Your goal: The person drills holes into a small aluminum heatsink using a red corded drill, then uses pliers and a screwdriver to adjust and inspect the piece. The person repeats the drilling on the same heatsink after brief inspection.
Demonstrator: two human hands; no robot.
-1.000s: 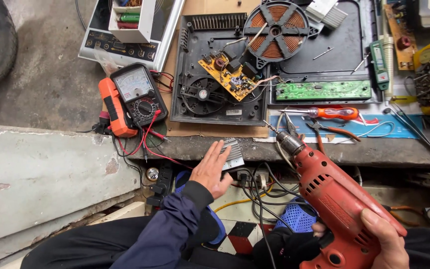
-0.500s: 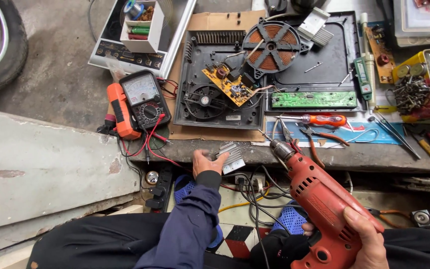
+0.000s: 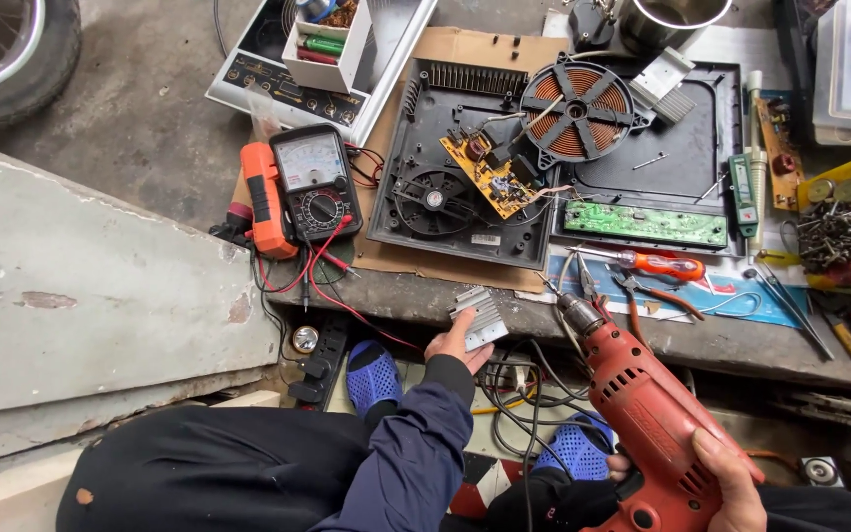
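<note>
Concrete ledge (image 3: pixel 416 296), cluttered to its front edge. Left hand (image 3: pixel 450 345) pinches a ribbed metal heatsink (image 3: pixel 480 317) just off that edge. Right hand (image 3: pixel 726 483) grips a red drill (image 3: pixel 647 414), bit near pliers (image 3: pixel 642 291). Opened cooktop (image 3: pixel 554 167) beyond; multimeter (image 3: pixel 319 182) left.

We are sitting at the edge of a concrete slab (image 3: pixel 100 286), looking down over our dark trousers and blue sandals (image 3: pixel 374 374). Our left hand (image 3: pixel 453 342) is gripping a small finned metal heatsink (image 3: pixel 480 315) just beside the slab's edge. Our right hand (image 3: pixel 726 483) is wrapping around the handle of a red electric drill (image 3: pixel 647 414), whose bit is pointing up toward the heatsink. Ahead of us, an opened induction cooker (image 3: pixel 504 167) is lying on cardboard, showing its copper coil (image 3: pixel 573 110), fan and yellow circuit board (image 3: pixel 490 172). A black analog multimeter (image 3: pixel 315 182) is resting beside an orange meter (image 3: pixel 263 202).
</note>
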